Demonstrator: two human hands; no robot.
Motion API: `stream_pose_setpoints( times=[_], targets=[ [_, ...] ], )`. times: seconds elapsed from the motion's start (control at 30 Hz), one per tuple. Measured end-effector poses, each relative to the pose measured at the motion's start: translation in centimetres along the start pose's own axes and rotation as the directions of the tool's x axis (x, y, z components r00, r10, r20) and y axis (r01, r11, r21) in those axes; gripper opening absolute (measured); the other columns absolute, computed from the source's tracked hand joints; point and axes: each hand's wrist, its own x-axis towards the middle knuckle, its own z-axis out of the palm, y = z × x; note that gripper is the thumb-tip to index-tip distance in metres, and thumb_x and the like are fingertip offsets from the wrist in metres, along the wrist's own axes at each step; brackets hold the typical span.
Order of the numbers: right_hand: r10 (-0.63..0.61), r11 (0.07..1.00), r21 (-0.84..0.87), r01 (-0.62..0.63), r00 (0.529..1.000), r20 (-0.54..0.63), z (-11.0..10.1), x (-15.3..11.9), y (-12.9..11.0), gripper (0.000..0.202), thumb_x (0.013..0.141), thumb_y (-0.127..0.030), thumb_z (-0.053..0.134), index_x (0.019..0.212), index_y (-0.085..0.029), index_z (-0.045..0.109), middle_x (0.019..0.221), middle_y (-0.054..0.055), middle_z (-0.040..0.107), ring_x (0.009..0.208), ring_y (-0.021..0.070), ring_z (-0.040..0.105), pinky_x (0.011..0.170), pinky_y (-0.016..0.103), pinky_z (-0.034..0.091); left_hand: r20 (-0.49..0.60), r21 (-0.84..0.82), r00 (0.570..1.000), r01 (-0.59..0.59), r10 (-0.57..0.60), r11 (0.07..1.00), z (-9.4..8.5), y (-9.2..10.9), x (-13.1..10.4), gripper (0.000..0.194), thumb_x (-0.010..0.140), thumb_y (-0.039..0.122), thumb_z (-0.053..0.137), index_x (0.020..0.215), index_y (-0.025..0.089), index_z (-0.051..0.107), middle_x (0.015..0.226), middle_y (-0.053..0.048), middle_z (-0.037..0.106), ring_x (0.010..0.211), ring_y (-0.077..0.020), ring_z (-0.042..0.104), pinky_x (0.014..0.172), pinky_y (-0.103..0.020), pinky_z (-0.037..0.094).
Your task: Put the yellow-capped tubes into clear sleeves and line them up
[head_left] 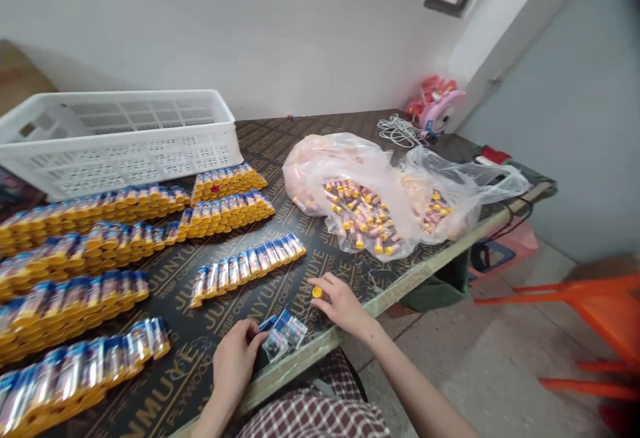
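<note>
My right hand (343,303) holds a small tube with a yellow cap (317,292) between thumb and fingers, just above the table. Most of that tube is hidden by the fingers. At the table's front edge lie a few flat clear plastic sleeves (294,331) with blue tops. My left hand (235,357) pinches the blue-topped end of one sleeve (268,323), with the thumb against the bent fingers. Beyond the hands lies a row of yellow-ended tubes in shiny blue-topped sleeves (250,263).
Stacked rows of sleeved tubes (75,305) fill the left side, before a white plastic crate (125,151). Open clear bags (350,158) of loose yellow-capped tubes (365,215) lie at centre right. A pink fan (443,115) and white cord (399,131) sit behind; an orange stool (595,305) stands right.
</note>
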Motion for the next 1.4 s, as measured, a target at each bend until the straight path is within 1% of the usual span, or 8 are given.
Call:
stream_pose_setpoints(
  times=[0.13,0.5,0.7,0.83,0.93,1.07,1.23,1.4],
  targets=[
    [0.032,0.980,0.200,-0.014,0.996,-0.085,0.0,-0.5,-0.6,0.030,0.086,-0.018,0.053,0.115,-0.024,0.058,0.098,0.005,0.055,0.081,0.0148,0.058,0.074,0.027,0.048,-0.016,-0.060,1.000,0.002,-0.003,0.998,0.0,0.1,0.3,0.020,0.075,0.041,0.052,0.069,0.023,0.055,0.063,0.001,0.060,0.062,-0.0195,0.058,0.058,-0.027,0.038],
    [0.026,0.979,0.203,-0.003,0.994,-0.107,0.0,-1.2,-0.7,0.017,0.083,-0.016,0.057,0.097,-0.020,0.066,0.091,0.004,0.059,0.083,0.0159,0.059,0.078,0.029,0.047,-0.095,-0.067,0.967,-0.245,0.238,0.967,0.5,-1.5,0.0,0.027,0.080,0.042,0.046,0.073,0.026,0.067,0.073,-0.003,0.067,0.075,-0.0234,0.062,0.070,-0.032,0.046],
    [0.019,0.970,0.243,0.013,0.991,-0.132,0.2,-1.2,-0.6,0.017,0.083,-0.013,0.055,0.093,-0.020,0.066,0.090,0.004,0.058,0.082,0.0150,0.058,0.075,0.028,0.048,-0.156,-0.043,0.967,-0.209,0.200,0.977,0.2,-1.1,-0.6,0.019,0.081,0.035,0.047,0.070,0.024,0.058,0.074,-0.003,0.064,0.070,-0.0212,0.060,0.065,-0.031,0.045],
    [0.020,0.966,0.259,0.017,0.990,-0.139,0.2,-1.0,-0.7,0.017,0.081,-0.012,0.055,0.090,-0.020,0.067,0.088,0.005,0.058,0.082,0.0160,0.059,0.076,0.030,0.048,-0.189,-0.300,0.972,-0.193,0.140,0.934,-0.2,-0.6,-0.2,0.017,0.074,0.034,0.056,0.063,0.021,0.052,0.085,-0.005,0.066,0.084,-0.0229,0.061,0.073,-0.032,0.046],
    [0.063,0.943,0.331,0.020,0.970,-0.235,-0.1,-0.8,-1.4,0.018,0.081,-0.013,0.055,0.091,-0.020,0.067,0.091,0.005,0.059,0.082,0.0163,0.059,0.074,0.029,0.049,-0.114,-0.649,0.992,-0.038,-0.048,0.760,-0.6,0.2,0.6,0.025,0.068,0.038,0.065,0.065,0.020,0.048,0.064,0.000,0.061,0.064,-0.0175,0.060,0.061,-0.027,0.046],
    [0.099,0.882,0.467,0.059,0.947,-0.306,-0.5,-0.6,-3.1,0.023,0.081,-0.014,0.055,0.098,-0.023,0.067,0.098,0.006,0.059,0.084,0.0163,0.060,0.069,0.027,0.052,0.033,-0.923,0.980,0.105,-0.194,0.371,-1.6,2.0,1.8,0.037,0.054,0.030,0.079,0.077,0.017,0.054,0.060,0.003,0.061,0.053,-0.0107,0.056,0.054,-0.020,0.044],
    [0.107,0.818,0.568,0.093,0.945,-0.310,-0.4,-1.1,-5.0,0.024,0.083,-0.016,0.055,0.103,-0.025,0.066,0.102,0.007,0.058,0.089,0.0165,0.060,0.072,0.027,0.054,0.183,-0.979,0.938,0.202,-0.295,0.037,-2.7,3.8,2.8,0.033,0.048,0.022,0.084,0.073,0.010,0.066,0.069,-0.002,0.068,0.058,-0.0087,0.059,0.058,-0.019,0.049],
    [0.081,0.834,0.538,0.120,0.939,-0.336,0.1,-1.7,-5.6,0.025,0.085,-0.016,0.055,0.106,-0.025,0.065,0.103,0.007,0.058,0.092,0.0174,0.060,0.074,0.028,0.054,0.220,-0.976,0.912,0.204,-0.346,-0.083,-2.8,4.6,3.2,0.022,0.054,0.019,0.083,0.066,0.009,0.067,0.062,-0.002,0.066,0.052,-0.0080,0.059,0.051,-0.017,0.049]
  ],
)
